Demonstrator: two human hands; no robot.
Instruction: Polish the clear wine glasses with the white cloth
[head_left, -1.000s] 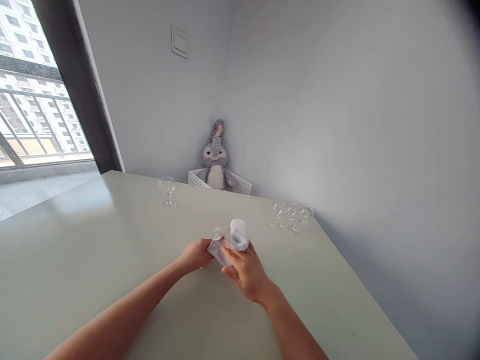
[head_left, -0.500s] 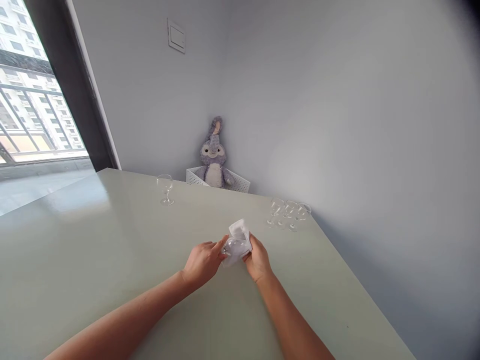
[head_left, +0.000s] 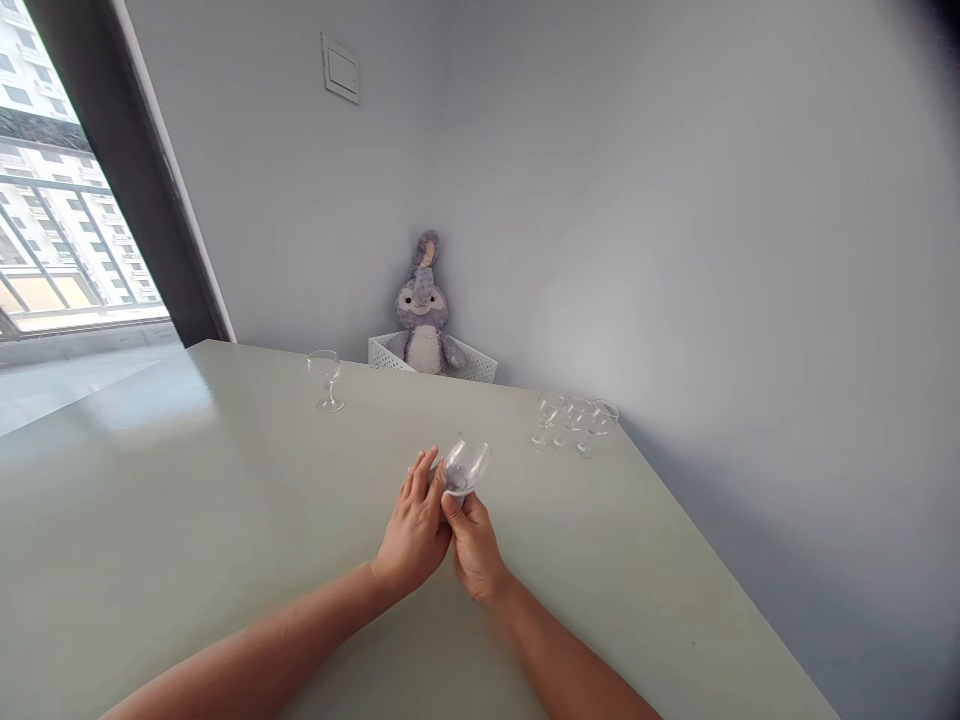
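A clear stemmed wine glass (head_left: 468, 464) is held up over the table, its bowl tilted away from me. My right hand (head_left: 477, 555) is closed round its lower part, thumb on top. A sliver of white cloth or tissue (head_left: 459, 494) shows under the bowl by that thumb; most of it is hidden. My left hand (head_left: 412, 528) presses against the glass from the left, its fingers close together over the foot end. The stem and foot are hidden between the hands.
Another stemmed glass (head_left: 325, 380) stands upright at the back left of the pale table (head_left: 225, 540). Several more stand grouped near the right edge, one of them a wine glass (head_left: 550, 415). Behind the table, a plush rabbit (head_left: 423, 318) sits in a white basket (head_left: 480, 367).
The glass has turned from lying sideways to having its bowl point up and away. My right hand has moved left towards my left hand, and the white cloth has become mostly hidden.
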